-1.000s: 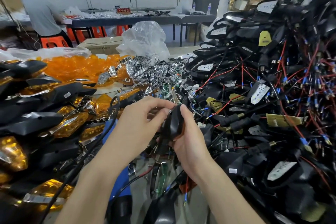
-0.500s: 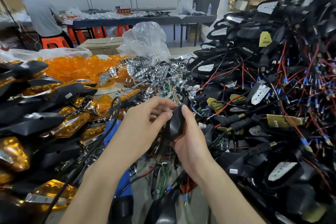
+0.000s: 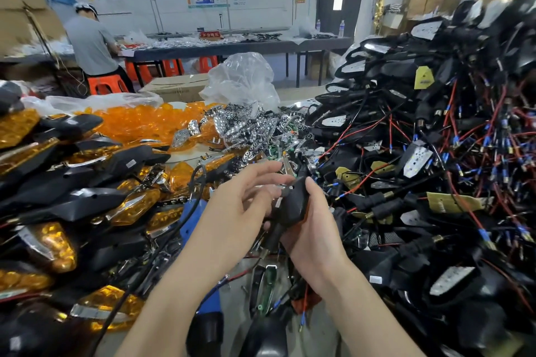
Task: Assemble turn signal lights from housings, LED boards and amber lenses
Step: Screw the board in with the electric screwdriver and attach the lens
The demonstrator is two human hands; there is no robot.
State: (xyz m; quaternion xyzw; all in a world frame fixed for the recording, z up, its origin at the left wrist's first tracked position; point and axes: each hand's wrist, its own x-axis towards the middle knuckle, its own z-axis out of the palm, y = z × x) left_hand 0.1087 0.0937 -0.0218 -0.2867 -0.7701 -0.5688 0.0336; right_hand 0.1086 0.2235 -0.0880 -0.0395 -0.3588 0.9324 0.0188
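We are holding a black housing point(image 3: 293, 203) above the middle of the counter point(image 3: 316, 324), toward its near edge. Our right hand point(image 3: 314, 236) is wrapping round it from the right, with the thumb lying along its back and the palm cupping its underside, and the stalk is pointing down toward us. A sliver of amber is showing at the housing's lower edge, against that palm. Our left hand point(image 3: 246, 206) is hovering just beside the housing with its fingers loosely spread. The fingertips point(image 3: 285, 180) are reaching its upper end, but they are blurring, so we cannot tell whether they are touching. Along the left edge, finished lights point(image 3: 72, 182) are lying in a heap. Toward the far edge, loose amber lenses point(image 3: 139, 124) are piling up beside a tangle of silvery LED boards point(image 3: 249, 127). The whole right side is carrying a tall mound of wired housings point(image 3: 435, 153) — red and black leads spilling everywhere.
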